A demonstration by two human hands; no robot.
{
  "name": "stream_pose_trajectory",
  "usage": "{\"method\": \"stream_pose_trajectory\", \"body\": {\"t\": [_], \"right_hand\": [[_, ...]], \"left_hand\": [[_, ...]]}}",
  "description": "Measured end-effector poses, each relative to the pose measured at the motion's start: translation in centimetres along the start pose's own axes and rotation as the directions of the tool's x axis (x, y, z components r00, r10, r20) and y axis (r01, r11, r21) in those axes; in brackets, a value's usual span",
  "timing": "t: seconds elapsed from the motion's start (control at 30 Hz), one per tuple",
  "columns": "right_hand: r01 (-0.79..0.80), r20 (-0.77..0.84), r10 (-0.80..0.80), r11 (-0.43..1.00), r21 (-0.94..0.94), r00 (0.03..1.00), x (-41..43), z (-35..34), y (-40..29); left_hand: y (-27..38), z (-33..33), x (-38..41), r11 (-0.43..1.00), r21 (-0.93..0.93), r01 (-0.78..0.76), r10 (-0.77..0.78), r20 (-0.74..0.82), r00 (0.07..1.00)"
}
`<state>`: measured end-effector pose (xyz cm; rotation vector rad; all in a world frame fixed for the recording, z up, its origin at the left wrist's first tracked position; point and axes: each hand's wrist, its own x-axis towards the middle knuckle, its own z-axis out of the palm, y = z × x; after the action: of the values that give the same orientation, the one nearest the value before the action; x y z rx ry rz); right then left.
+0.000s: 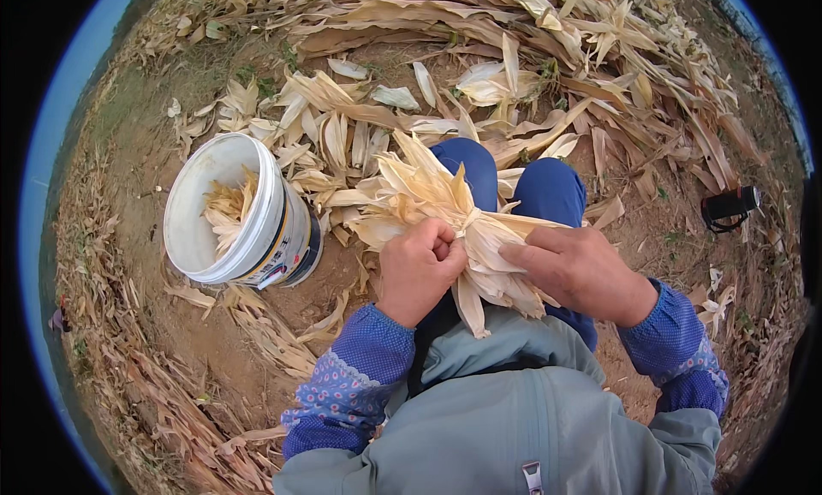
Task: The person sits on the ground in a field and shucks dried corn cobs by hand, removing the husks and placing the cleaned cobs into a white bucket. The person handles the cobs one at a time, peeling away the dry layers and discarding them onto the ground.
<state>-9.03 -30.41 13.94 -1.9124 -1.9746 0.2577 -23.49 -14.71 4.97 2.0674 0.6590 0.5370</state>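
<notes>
A bundle of dry corn husks [424, 199] lies across my lap, cinched by a narrow husk band [470, 221] around its middle. My left hand [420, 264] pinches the band at the bundle's near side, thumb and forefinger together. With its thumb on the husks right of the band, my right hand [571, 267] grips the bundle's right part; its fingertips are partly hidden. Left of my knees stands a white plastic bucket [221, 273], tilted in the view, with some dry husks [231, 209] inside.
Loose husks [334, 135] litter the soil beyond my knees, and long dry corn stalks and leaves [411, 23] are heaped farther off. A black cylindrical object with a strap [729, 208] lies on the ground at the right. More dry leaves [173, 405] cover the lower left.
</notes>
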Motion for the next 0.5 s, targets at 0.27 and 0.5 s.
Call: {"method": "stream_pose_trajectory", "body": {"t": [0.27, 0.5], "right_hand": [[0.076, -0.031, -0.081, 0.988, -0.137, 0.996, 1.6, 1.9, -1.1], [0.037, -0.038, -0.033, 0.993, 0.111, 0.999, 1.7, 0.1, -1.6]], "left_hand": [[-0.1, 0.3, -0.2, 0.956, 0.193, -0.222, 0.247, -0.116, 0.962], [-0.2, -1.2, 0.1, 0.976, 0.071, -0.207, 0.216, -0.162, 0.963]]}}
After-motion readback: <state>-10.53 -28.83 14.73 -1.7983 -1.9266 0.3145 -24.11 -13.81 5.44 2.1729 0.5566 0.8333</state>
